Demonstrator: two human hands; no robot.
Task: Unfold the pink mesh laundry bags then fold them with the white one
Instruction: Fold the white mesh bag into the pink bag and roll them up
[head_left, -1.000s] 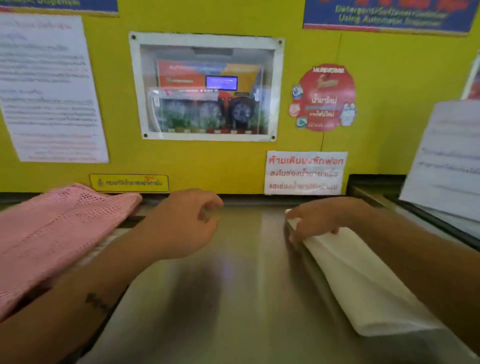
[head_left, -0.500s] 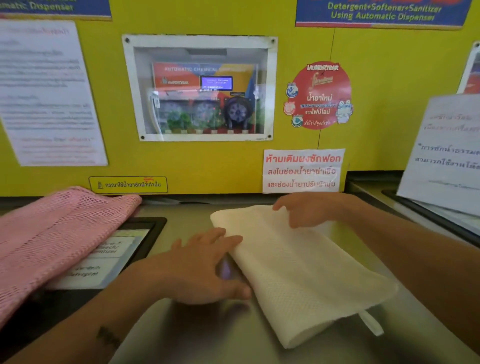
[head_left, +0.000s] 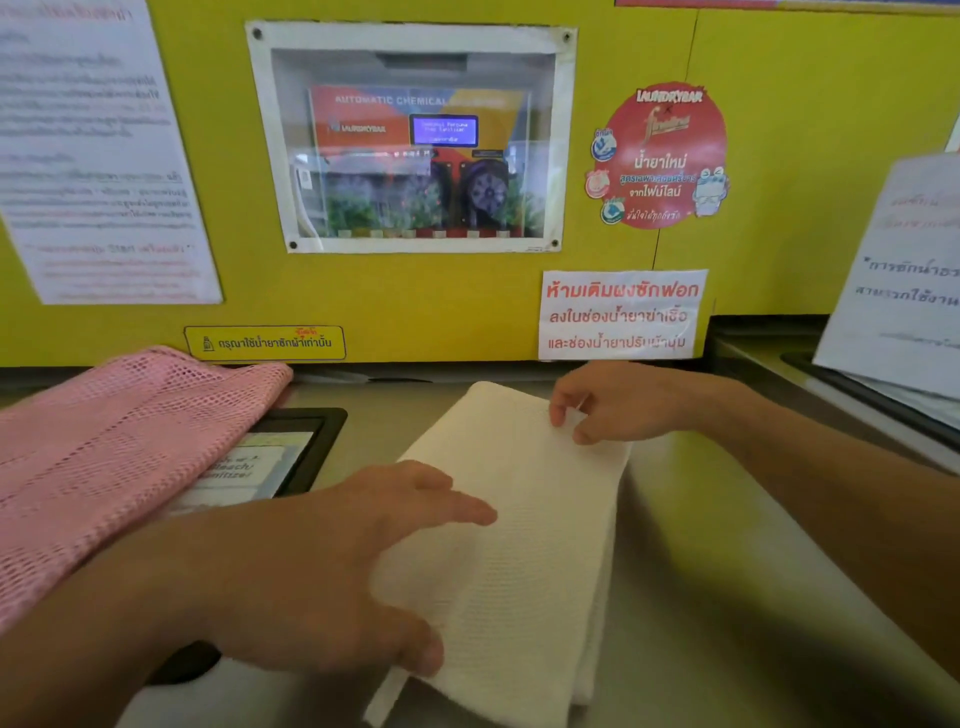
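Ahead, steel countertop (head_left: 701, 545) below yellow wall (head_left: 415, 296) with posted notices (head_left: 98, 156).

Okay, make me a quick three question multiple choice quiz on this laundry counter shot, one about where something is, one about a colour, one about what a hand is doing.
1. Where does the pink mesh bag lie relative to the white mesh bag?
A. To its left
B. On top of it
C. To its right

2. What colour is the wall panel behind the counter?
A. Blue
B. Yellow
C. Grey

3. What is the right hand doing?
A. Hanging off the counter
B. Holding the pink bag
C. Pinching the white bag's far edge

Answers:
1. A, the pink bag sits at the left edge, partly over a black-framed panel.
2. B, the panel around the dispenser window is yellow.
3. C, its fingers curl onto the white fabric, while the left hand lies spread on the bag's near side.
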